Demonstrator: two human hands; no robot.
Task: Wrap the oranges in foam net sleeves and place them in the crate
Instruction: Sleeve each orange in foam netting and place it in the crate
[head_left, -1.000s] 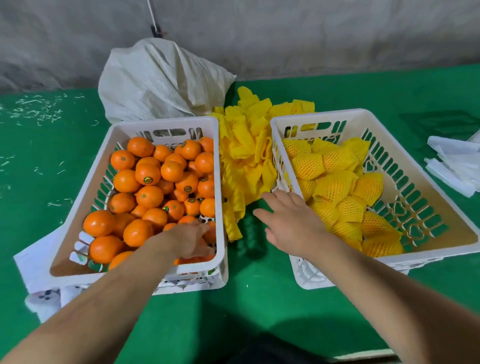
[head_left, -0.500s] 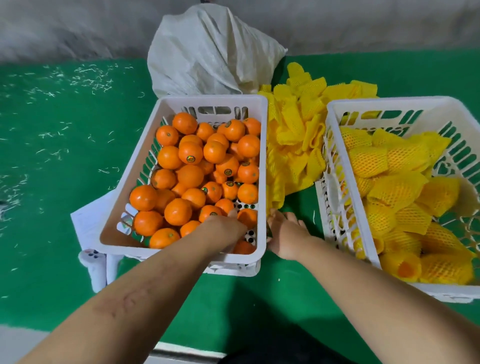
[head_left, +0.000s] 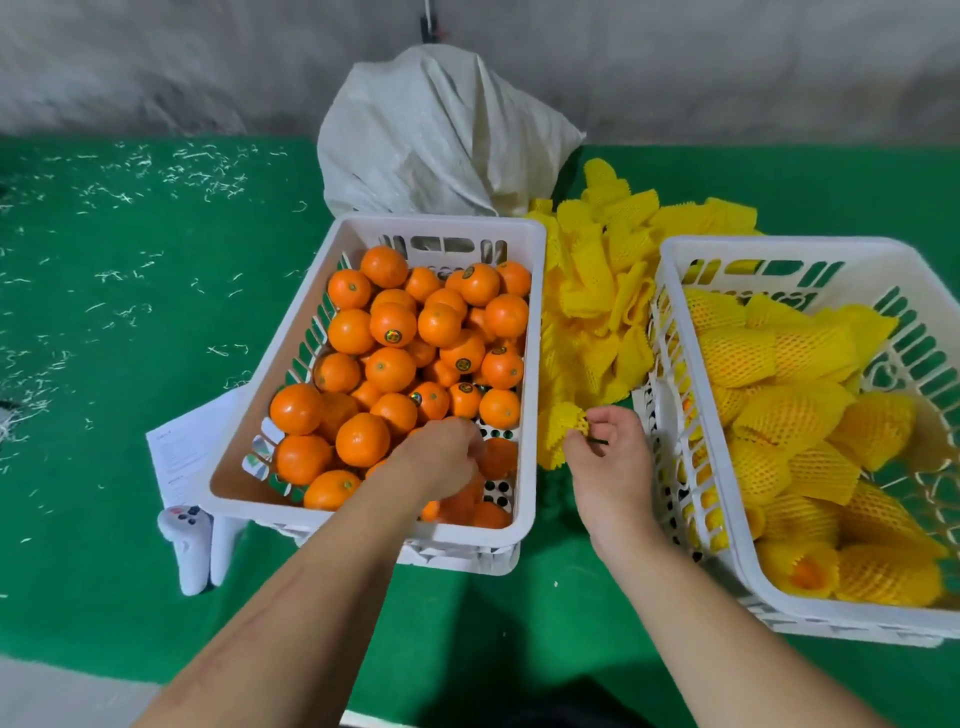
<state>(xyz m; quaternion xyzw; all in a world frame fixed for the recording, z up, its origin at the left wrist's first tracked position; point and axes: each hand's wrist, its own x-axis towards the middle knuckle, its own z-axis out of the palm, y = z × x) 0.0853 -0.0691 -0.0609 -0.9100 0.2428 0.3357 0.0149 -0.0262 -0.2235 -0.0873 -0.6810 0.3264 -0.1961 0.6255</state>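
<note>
A white crate (head_left: 439, 227) in the middle holds several bare oranges (head_left: 392, 325). My left hand (head_left: 441, 457) reaches into its near right corner and curls over an orange (head_left: 498, 457) there. Between the crates lies a pile of yellow foam net sleeves (head_left: 597, 306). My right hand (head_left: 610, 457) pinches the near end of one sleeve (head_left: 563, 426) at the pile's front edge. The white crate on the right (head_left: 779, 249) holds several oranges wrapped in yellow sleeves (head_left: 789, 415).
A white woven sack (head_left: 436, 135) stands behind the left crate against a grey wall. A sheet of paper (head_left: 187, 447) and a white controller (head_left: 189, 545) lie by the left crate's near left corner. Green matting (head_left: 130, 312) with white shreds covers the surface.
The view has swung right and closer. My left hand stays low in the orange crate; my right hand has moved from the green mat up to the sleeve pile and pinched a sleeve.
</note>
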